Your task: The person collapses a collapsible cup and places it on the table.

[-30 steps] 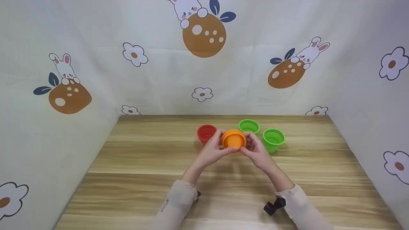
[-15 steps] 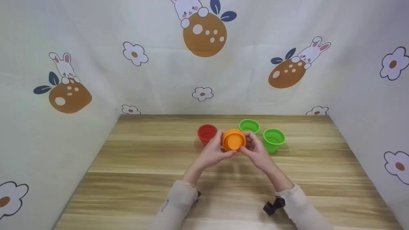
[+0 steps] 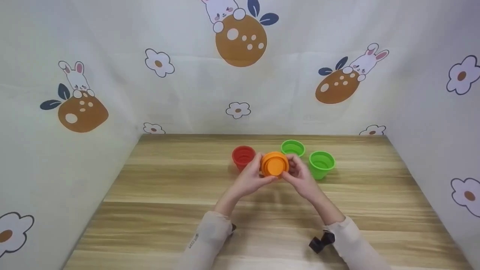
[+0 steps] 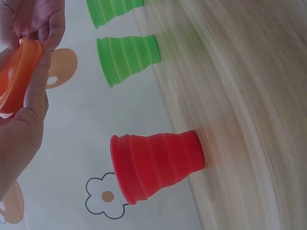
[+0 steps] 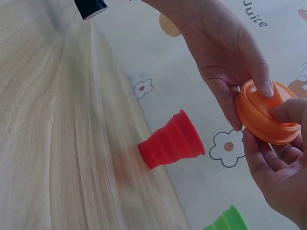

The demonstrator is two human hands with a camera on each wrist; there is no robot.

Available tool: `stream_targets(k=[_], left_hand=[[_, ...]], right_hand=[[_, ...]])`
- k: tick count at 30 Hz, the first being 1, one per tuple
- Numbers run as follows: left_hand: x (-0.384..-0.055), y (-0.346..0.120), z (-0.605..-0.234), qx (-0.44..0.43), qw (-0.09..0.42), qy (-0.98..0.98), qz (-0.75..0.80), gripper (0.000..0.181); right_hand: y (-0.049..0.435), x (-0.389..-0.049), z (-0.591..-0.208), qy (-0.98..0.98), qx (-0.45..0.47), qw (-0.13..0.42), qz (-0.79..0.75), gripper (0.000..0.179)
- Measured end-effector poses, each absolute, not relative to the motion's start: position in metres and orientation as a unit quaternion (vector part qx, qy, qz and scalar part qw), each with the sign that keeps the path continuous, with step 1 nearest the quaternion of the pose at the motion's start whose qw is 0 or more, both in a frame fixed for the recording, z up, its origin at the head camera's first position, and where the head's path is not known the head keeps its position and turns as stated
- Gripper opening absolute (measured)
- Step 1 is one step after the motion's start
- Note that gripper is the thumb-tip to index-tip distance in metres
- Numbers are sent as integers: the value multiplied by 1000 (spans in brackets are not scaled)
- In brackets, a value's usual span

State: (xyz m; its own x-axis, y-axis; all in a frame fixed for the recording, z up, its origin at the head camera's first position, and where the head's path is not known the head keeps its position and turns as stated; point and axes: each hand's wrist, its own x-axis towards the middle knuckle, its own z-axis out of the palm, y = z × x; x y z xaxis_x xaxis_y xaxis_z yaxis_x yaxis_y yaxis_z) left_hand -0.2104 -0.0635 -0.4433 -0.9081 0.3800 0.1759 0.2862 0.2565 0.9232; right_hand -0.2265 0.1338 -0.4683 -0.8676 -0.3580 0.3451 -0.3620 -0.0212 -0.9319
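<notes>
A collapsed orange folding cup (image 3: 275,166) is held up above the table in both hands, its flattened rings turned toward the head camera. My left hand (image 3: 249,178) grips its left edge, thumb along the lower rim. On the other side my right hand (image 3: 302,178) grips the cup, thumb near the bottom edge. In the right wrist view both thumbs lie on the orange cup (image 5: 264,115). Just behind my left hand stands a red folding cup (image 3: 243,157), extended and upright. Two extended green cups, one farther back (image 3: 292,148) and one to the right (image 3: 321,165), stand beyond my right hand.
The wood-grain table (image 3: 168,225) ends at a pale curtain (image 3: 187,93) printed with rabbits, fruit and flowers, which also runs along both sides. A black device (image 3: 321,242) sits at the right wrist.
My left thumb has slid slightly down from the orange cup's face toward its lower edge. Both hands and the standing cups otherwise stay where they were.
</notes>
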Motion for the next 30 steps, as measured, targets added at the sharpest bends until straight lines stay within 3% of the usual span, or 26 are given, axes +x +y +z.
stream_targets(k=[16, 30], left_hand=[[-212, -67, -443, 197, 30, 792, 577, 48], [-213, -65, -444, 174, 27, 791, 585, 47]], right_hand=[[137, -226, -468, -704, 266, -22, 658, 40], [134, -225, -466, -693, 215, -51, 686, 39]])
